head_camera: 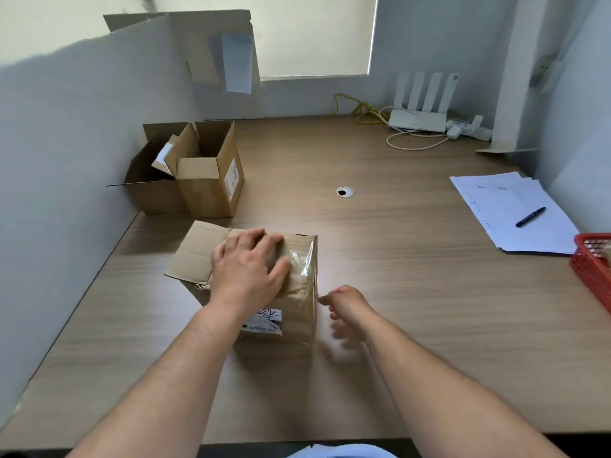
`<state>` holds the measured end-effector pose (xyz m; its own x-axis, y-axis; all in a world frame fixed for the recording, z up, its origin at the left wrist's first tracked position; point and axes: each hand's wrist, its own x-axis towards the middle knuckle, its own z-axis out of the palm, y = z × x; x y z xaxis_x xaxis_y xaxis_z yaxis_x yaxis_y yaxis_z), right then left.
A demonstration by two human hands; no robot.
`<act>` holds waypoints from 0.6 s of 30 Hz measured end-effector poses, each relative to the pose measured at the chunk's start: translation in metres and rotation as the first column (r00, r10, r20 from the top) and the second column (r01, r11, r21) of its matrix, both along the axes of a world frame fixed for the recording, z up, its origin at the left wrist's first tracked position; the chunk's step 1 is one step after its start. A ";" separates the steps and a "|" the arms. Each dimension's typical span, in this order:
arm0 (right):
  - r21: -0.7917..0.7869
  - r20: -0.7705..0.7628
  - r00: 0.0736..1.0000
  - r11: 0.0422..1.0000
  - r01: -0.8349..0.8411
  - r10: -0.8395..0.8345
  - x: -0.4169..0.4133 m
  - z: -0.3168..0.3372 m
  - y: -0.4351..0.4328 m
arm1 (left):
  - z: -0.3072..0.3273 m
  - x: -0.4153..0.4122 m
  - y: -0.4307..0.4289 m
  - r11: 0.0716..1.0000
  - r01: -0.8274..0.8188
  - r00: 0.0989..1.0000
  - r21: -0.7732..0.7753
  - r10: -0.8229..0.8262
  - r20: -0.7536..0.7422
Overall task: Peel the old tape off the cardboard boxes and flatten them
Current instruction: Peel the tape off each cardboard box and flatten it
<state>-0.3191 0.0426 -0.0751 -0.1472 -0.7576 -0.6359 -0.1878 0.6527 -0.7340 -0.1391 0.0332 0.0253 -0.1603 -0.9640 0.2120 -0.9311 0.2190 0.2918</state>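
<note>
Nearest us, our right hand (347,304) hovers just beside the lower right edge of the taped box (297,314). Its fingers are loosely curled with the tips at that edge, and blur hides whether they pinch anything, so we cannot tell. Our left hand (248,262) lies flat on the box's top, fingers straight and spread, pressing down and gripping nothing.

The box sits on the table (413,309) in front of us with one flap folded out to the left. Glossy clear tape (302,259) wraps over its top right edge.

We judge the step to be starting the peel. We should hold the box firm with the flat hand, find a loose tape end on the right side, and pull low and slow along the seam (a steep pull would likely tear the strip or the card).

Farther back on the left stand two open boxes (198,183), not yet flattened, and a flat cardboard sheet (211,54) leans against the wall.
</note>
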 end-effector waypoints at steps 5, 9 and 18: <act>-0.169 -0.048 0.999 0.985 0.014 -0.022 -0.008 0.009 -0.012 | 0.007 -0.004 -0.008 1.000 -0.027 1.000 0.007 0.027 0.008; -0.306 0.029 0.998 0.950 0.064 -0.058 -0.007 0.033 -0.025 | 0.005 -0.002 -0.011 1.000 -0.026 1.000 0.001 0.026 -0.003; -0.462 0.237 0.963 0.887 -0.001 0.125 -0.003 0.086 -0.041 | -0.009 0.000 -0.012 0.998 0.046 0.989 0.031 -0.049 0.136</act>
<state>-0.3220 0.0013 0.0108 0.0293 -0.9732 -0.2280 0.0153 0.2285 -0.9734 -0.1393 0.0215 0.0161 -0.2317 -0.9598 0.1586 -0.9514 0.2576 0.1687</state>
